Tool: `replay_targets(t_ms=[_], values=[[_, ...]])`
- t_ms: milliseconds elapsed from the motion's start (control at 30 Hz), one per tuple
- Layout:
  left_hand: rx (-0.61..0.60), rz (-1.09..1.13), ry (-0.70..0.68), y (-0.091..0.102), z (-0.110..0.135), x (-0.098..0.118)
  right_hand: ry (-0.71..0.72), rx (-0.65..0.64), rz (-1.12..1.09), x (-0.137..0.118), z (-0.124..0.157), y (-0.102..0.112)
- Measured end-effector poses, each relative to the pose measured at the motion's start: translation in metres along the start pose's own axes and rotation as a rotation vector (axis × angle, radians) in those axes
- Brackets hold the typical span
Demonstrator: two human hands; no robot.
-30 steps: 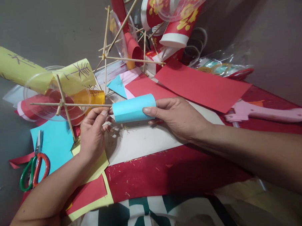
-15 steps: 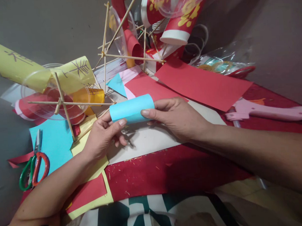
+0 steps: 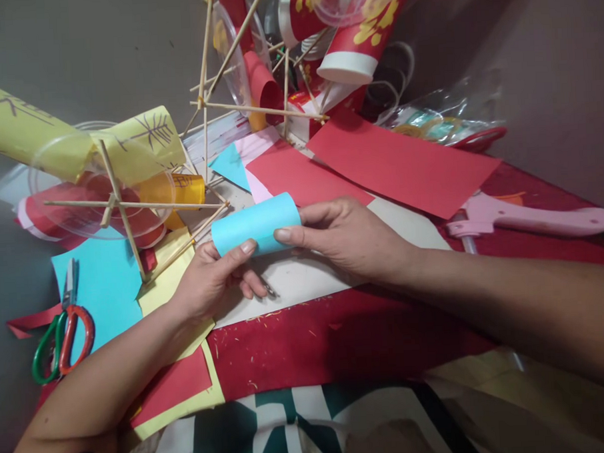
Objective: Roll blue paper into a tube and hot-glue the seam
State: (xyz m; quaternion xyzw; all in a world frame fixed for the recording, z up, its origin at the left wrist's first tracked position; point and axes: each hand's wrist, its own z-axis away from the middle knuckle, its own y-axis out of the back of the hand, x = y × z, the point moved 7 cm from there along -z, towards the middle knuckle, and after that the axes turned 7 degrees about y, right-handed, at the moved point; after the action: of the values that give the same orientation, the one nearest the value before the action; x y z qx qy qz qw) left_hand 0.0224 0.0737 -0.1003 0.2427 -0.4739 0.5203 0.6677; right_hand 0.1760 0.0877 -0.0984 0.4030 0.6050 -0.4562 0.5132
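Observation:
A blue paper tube (image 3: 256, 222) lies sideways between my hands, above a white sheet (image 3: 294, 283). My left hand (image 3: 216, 273) is closed on its left end, thumb on the front; the fingers behind are partly hidden. A small dark metallic object (image 3: 269, 291) shows by my left fingertips, too small to name. At the tube's right end, my right hand (image 3: 350, 238) pinches it with the thumb in front and the index finger at the rim. Just left of the tube stands a frame of wooden sticks (image 3: 155, 204) with a clear plastic lid.
Scissors with green and orange handles (image 3: 64, 334) rest on blue paper (image 3: 104, 282) at the left. A pink glue gun (image 3: 536, 216) lies at the right beside red paper sheets (image 3: 404, 162). Red paper cups (image 3: 368, 36), stick frames and yellow paper rolls (image 3: 25, 128) crowd the back.
The tube and both hands have shifted slightly left in the picture, as has the whole scene. Both hands keep their hold on the tube.

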Motion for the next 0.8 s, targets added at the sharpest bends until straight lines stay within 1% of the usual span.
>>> replay_targets(t_ms=[333, 533, 800], values=[[0.057, 0.069, 0.0, 0.0047, -0.0037, 0.0022, 0.097, 0.021, 0.129, -0.0056, 0.0016, 0.0018], [0.071, 0.089, -0.007, 0.0052, -0.0049, 0.0038, 0.113, 0.034, 0.18, -0.0091, 0.0026, 0.0019], [0.085, 0.057, -0.03, 0.0051, -0.0038, 0.0063, 0.113, 0.049, 0.168, -0.007, 0.0033, 0.0029]])
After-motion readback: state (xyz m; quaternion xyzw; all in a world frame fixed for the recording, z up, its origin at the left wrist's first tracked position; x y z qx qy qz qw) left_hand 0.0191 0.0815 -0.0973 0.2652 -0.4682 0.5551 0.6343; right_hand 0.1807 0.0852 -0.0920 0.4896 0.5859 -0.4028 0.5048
